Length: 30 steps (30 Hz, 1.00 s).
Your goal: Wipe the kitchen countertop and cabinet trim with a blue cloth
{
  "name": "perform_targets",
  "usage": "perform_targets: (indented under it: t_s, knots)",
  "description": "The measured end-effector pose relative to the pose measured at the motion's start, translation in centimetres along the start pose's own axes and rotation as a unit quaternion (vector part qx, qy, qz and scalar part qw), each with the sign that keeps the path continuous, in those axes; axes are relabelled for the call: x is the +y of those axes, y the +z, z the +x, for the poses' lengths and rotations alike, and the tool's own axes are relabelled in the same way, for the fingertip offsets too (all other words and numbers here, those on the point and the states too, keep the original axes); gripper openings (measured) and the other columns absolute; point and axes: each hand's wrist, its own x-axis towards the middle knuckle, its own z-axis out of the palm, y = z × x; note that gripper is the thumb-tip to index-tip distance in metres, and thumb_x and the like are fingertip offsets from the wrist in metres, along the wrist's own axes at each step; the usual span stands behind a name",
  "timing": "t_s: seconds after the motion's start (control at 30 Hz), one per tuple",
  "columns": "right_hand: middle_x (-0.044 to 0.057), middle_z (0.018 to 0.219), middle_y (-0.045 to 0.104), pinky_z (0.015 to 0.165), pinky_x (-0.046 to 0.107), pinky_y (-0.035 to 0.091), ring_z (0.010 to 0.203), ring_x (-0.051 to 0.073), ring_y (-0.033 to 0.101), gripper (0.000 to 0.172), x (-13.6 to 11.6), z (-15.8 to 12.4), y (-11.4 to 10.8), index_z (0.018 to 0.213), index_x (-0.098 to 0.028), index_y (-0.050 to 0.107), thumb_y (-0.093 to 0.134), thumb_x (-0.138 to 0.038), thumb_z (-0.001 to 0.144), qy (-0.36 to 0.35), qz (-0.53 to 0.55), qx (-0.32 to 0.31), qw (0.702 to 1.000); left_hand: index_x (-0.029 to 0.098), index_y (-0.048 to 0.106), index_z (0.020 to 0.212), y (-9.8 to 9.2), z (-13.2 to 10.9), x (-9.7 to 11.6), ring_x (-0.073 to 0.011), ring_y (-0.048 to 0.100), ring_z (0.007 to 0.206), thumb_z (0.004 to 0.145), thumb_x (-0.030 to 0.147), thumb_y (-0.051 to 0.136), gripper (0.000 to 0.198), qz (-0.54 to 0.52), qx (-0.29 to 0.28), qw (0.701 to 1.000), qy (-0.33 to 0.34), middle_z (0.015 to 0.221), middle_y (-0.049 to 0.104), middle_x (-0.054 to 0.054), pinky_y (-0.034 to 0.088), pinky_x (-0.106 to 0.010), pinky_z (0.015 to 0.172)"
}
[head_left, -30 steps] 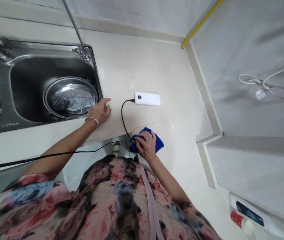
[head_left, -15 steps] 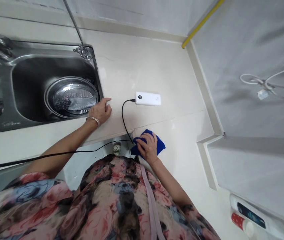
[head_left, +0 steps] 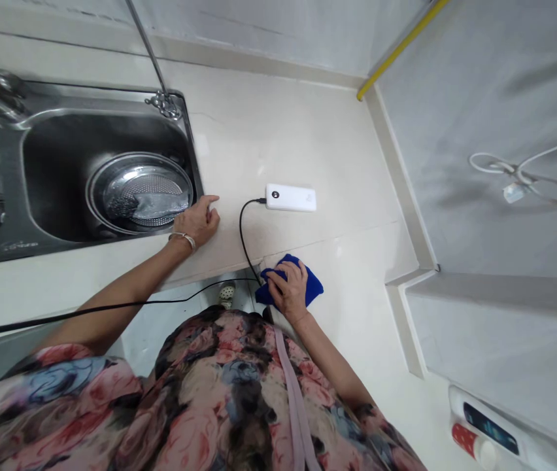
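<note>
My right hand (head_left: 289, 288) presses on a folded blue cloth (head_left: 314, 285) at the counter's front edge, fingers curled over it. Resting on the counter beside the sink's right rim is my left hand (head_left: 197, 221), which holds nothing; its index finger points out and its thumb is apart. A white power bank (head_left: 291, 197) lies between and beyond the two hands. From its left end a black cable (head_left: 242, 230) runs down past the cloth and across in front of my left forearm.
To the left is a steel sink (head_left: 112, 118) with a metal strainer basin (head_left: 93, 190) in it. A faucet (head_left: 6, 98) stands at the far left. A yellow pipe (head_left: 401, 49) and a looped white cord (head_left: 518, 171) are at the right wall. A red-and-white cup (head_left: 465, 439) sits lower right.
Both hands, the cloth and the power bank keep nearly the same places. The whole view has shifted very slightly.
</note>
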Motion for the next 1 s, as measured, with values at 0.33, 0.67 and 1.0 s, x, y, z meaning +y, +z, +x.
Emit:
perform_targets:
  t_s: [0.33, 0.67, 1.0]
  knots:
    - [0.007, 0.107, 0.067, 0.113, 0.051, 0.033, 0.109, 0.024, 0.059, 0.017, 6.5, 3.7, -0.2, 0.104, -0.027, 0.075, 0.059, -0.026, 0.1, 0.086, -0.106, 0.119, 0.983, 0.026, 0.055, 0.144, 0.0, 0.1, -0.1, -0.0247, 0.069, 0.094, 0.096, 0.038, 0.045, 0.051, -0.01, -0.002, 1.0, -0.001, 0.097, 0.072, -0.006, 0.05, -0.038, 0.086]
    - [0.007, 0.113, 0.066, 0.12, 0.053, 0.025, 0.118, 0.024, 0.056, 0.019, 2.0, 2.9, 1.2, 0.111, -0.028, 0.074, 0.061, -0.024, 0.098, 0.064, -0.055, 0.025, 0.996, 0.03, 0.054, 0.144, 0.2, 0.3, -0.4, -0.0259, 0.069, 0.096, 0.096, 0.04, 0.044, 0.05, -0.014, -0.006, 1.0, -0.005, 0.097, 0.071, -0.005, 0.051, -0.037, 0.087]
    - [0.007, 0.111, 0.067, 0.118, 0.056, 0.031, 0.115, 0.025, 0.058, 0.018, 2.1, 3.1, 0.7, 0.112, -0.026, 0.072, 0.059, -0.024, 0.099, 0.044, -0.1, 0.067, 0.992, 0.026, 0.055, 0.144, 0.2, 0.3, -0.1, -0.0279, 0.069, 0.095, 0.096, 0.038, 0.043, 0.051, -0.012, -0.007, 1.0, 0.002, 0.094, 0.07, -0.006, 0.05, -0.04, 0.086]
